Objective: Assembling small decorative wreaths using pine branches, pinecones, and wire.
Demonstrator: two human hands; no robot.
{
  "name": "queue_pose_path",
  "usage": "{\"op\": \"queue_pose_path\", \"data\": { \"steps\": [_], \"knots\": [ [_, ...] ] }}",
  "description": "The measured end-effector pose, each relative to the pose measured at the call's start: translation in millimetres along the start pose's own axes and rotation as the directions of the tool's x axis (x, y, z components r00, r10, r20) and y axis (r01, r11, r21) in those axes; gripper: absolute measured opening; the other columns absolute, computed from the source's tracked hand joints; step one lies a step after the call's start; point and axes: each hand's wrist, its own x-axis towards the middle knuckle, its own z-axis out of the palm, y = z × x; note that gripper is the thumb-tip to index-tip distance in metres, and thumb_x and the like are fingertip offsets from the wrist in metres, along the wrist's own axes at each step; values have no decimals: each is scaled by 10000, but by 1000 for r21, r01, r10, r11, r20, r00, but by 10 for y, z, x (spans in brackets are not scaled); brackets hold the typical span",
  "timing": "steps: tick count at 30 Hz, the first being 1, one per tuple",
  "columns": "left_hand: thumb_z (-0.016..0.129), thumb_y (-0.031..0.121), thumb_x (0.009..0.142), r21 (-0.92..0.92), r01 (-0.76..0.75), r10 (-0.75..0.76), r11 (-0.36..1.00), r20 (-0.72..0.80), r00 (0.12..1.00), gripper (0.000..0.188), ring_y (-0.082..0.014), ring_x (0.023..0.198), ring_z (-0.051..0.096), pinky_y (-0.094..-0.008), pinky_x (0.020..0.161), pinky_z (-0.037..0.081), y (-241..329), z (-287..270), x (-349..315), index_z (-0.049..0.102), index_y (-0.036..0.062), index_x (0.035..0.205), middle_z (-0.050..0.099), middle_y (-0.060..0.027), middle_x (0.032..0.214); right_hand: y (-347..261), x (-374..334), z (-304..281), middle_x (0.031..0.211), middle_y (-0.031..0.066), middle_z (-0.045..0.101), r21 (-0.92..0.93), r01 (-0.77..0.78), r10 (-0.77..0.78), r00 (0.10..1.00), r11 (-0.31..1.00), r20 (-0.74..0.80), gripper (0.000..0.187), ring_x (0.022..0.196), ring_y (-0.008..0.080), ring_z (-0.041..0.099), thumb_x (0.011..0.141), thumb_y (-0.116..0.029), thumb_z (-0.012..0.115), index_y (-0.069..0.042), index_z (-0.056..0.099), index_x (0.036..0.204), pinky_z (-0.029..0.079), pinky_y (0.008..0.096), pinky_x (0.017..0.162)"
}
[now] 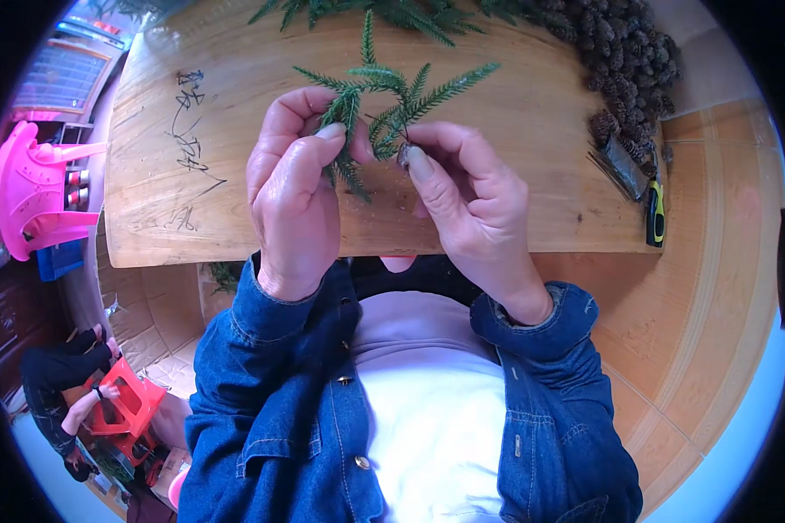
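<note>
Over the wooden table, my left hand is closed around a green pine sprig, its thumb pressing on the needled branches. Several of the sprig's tips fan out upward and to the right, and one hangs below the fingers. My right hand pinches a small dark brown piece against the sprig's right side. That piece looks like a little pine cone, but the thumb and fingers cover most of it. A thin dark stem or wire rises beside the fingertips.
The wooden table has dark ink marks on its left. More green sprigs lie along the far edge. At right are heaped pine cones, a bundle of thin wires and a yellow-and-black cutter. A pink chair stands left; another person sits lower left.
</note>
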Motion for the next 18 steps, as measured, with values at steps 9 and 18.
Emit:
{"op": "queue_pose_path", "data": {
  "steps": [9,18],
  "knots": [
    [442,22,854,62,-70,70,996,-1,998,244,-115,810,515,-244,794,411,-13,58,-78,479,-38,1088,569,-86,911,4,69,140,787,66,614,40,77,-72,989,996,-126,151,675,87,571,884,-27,606,13,581,1027,459,215,586],
    [448,27,866,63,-35,33,997,30,999,267,-87,823,483,-225,780,407,57,100,-144,453,-16,1130,555,-65,957,86,19,117,1003,72,633,347,10,4,999,938,-42,229,683,77,562,921,-94,578,7,556,1125,475,198,594]
  ]
}}
